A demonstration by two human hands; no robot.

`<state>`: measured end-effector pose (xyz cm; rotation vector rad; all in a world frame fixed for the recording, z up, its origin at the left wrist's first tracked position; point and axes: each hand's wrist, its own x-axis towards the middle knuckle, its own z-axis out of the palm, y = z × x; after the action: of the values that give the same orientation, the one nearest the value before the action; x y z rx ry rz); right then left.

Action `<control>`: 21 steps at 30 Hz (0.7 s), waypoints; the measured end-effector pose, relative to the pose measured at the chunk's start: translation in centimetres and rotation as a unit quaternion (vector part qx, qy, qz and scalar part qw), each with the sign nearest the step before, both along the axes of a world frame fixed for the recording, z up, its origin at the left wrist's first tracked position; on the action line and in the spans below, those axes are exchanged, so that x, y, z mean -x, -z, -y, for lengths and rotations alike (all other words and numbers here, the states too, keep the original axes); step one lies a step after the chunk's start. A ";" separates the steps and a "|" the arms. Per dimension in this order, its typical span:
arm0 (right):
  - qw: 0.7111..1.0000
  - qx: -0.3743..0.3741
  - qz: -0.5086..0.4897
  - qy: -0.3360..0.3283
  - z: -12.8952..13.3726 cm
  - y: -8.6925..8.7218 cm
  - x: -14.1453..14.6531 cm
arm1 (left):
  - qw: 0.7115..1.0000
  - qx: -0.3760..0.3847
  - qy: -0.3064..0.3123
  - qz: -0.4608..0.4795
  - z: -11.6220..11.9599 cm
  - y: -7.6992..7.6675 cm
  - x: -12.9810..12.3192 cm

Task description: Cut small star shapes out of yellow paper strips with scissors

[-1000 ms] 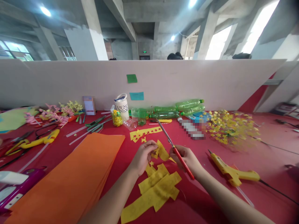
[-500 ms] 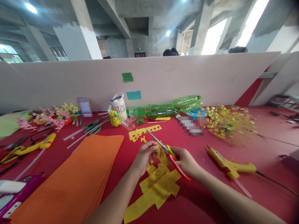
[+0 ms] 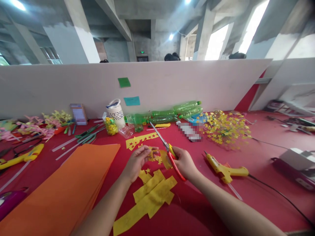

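Observation:
My right hand [image 3: 183, 161] is wrapped round scissors [image 3: 177, 166] with red and yellow handles; their blades point up and away to the left. In my left hand [image 3: 136, 162], thumb and fingers pinch a small yellow felt piece [image 3: 152, 152], partly hidden by the fingers. Beside the scissors hangs a yellow felt strip [image 3: 165, 159]; I cannot tell which hand supports it. Small yellow stars [image 3: 159, 160] lie below the left fingertips. Nearer me, several overlapping yellow felt strips [image 3: 145, 200] rest on the red table.
Orange sheets [image 3: 81, 177] are stacked on the left. A felt strip with star-shaped holes [image 3: 142, 140] lies ahead, before green bottles [image 3: 164, 117] and a white cup [image 3: 116, 113]. To the right are a yellow glue gun [image 3: 225, 170] with its cord and a yellow star bunch [image 3: 225, 129].
My left hand has drawn away from the scissors, with a small felt piece in its fingers. The view has turned slightly right, so the table's things appear further left.

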<state>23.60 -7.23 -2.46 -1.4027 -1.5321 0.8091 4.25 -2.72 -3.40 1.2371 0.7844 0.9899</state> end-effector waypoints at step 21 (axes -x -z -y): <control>0.986 0.050 -0.141 0.068 -0.9 -1.2 -1.7 | 0.994 0.100 0.024 -0.042 -1.7 -1.5 -1.6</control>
<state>25.27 -6.36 -1.22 -1.3818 -1.1824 0.9652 5.80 -1.06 -1.89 1.1233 0.8922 0.8031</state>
